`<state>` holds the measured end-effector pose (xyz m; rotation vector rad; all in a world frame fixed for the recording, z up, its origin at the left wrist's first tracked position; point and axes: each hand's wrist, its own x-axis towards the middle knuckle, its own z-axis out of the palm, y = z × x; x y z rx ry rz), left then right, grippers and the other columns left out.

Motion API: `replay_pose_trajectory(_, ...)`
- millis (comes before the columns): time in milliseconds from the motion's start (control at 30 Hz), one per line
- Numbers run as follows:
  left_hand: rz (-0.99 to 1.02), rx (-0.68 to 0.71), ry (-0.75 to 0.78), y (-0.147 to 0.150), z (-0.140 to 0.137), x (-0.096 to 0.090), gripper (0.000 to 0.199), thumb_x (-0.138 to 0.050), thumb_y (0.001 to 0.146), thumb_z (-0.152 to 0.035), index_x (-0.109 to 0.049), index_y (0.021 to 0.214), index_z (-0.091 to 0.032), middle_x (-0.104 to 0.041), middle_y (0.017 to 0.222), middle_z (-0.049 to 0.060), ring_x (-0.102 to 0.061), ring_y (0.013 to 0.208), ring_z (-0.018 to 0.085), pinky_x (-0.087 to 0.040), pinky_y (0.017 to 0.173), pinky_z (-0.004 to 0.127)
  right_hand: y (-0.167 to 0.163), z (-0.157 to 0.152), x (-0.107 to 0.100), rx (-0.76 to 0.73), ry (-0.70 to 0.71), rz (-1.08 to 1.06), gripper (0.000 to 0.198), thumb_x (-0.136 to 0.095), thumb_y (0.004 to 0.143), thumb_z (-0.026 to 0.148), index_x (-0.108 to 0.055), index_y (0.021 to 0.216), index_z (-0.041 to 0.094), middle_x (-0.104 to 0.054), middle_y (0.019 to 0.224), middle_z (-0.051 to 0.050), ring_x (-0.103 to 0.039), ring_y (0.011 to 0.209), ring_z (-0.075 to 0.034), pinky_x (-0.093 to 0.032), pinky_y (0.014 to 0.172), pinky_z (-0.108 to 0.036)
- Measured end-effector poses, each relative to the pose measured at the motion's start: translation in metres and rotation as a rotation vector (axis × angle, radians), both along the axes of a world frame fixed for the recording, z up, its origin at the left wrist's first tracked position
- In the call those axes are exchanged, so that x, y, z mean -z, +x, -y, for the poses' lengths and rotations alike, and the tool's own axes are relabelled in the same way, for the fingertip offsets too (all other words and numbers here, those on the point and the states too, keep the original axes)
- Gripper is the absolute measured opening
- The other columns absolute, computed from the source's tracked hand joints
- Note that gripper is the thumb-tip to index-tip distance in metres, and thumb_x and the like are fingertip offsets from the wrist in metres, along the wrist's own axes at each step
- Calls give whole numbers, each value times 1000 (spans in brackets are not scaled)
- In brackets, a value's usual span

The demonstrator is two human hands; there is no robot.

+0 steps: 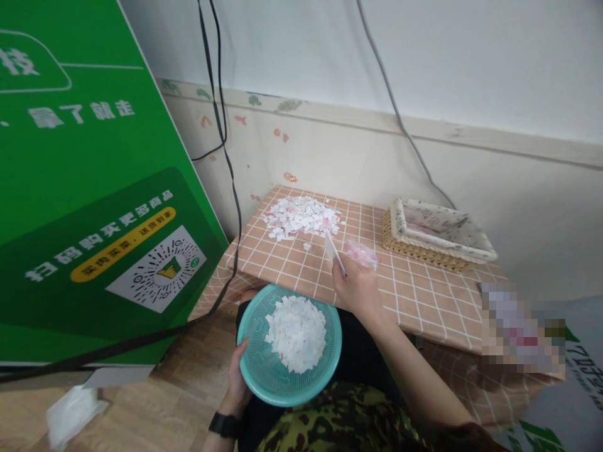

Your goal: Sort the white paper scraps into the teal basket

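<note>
My left hand (pixel 239 371) grips the left rim of a round teal plastic basket (pixel 257 375), which rests over my lap below the table's front edge. A heap of small white paper pieces (pixel 298 333) lies inside it. Over the table, my right hand (pixel 358 285) is closed on a thin white card (pixel 333 254) that points up toward the left. Beyond the card spreads a pile of white and pinkish paper scraps (pixel 301 216). A clear and pink plastic bag (pixel 362 252) lies right behind my right hand; whether they touch is hard to tell.
A cloth-lined wicker basket (pixel 424 254) stands at the table's back right. The table (pixel 292 267) wears a brown checked cloth. To the left rises a green printed panel (pixel 94 144), with a black strap (pixel 230 188) hanging before it. A white plastic bag (pixel 75 411) lies on the floor.
</note>
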<state>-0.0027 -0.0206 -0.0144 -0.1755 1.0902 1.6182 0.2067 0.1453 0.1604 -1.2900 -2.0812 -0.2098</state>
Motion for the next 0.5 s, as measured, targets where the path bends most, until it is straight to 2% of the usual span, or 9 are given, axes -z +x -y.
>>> replay_pose_trajectory(200,-1,10,-16,0,1,2,24,-71,62,-30,-73,80,-14,-74,74,6,-67,66,23,-52,72,35,-9,8,11,-139,53,-15,27,-42,89,21,-63,105,13,-69,71,-5,-61,57,-14,-41,56,-26)
replay_pose_trajectory(400,-30,-16,-9,-1,1,5,22,-71,62,-30,-73,79,-16,-74,75,5,-67,68,21,-51,71,33,-8,1,14,-106,8,31,30,-42,88,19,-61,110,13,-69,74,-5,-61,59,-15,-39,54,-26)
replay_pose_trajectory(500,-48,-19,3,-1,1,5,21,-72,61,-31,-73,75,-16,-73,71,4,-66,65,21,-51,70,32,-1,-5,15,-66,-10,49,28,-42,88,20,-64,105,14,-69,73,-6,-61,60,-16,-38,56,-27)
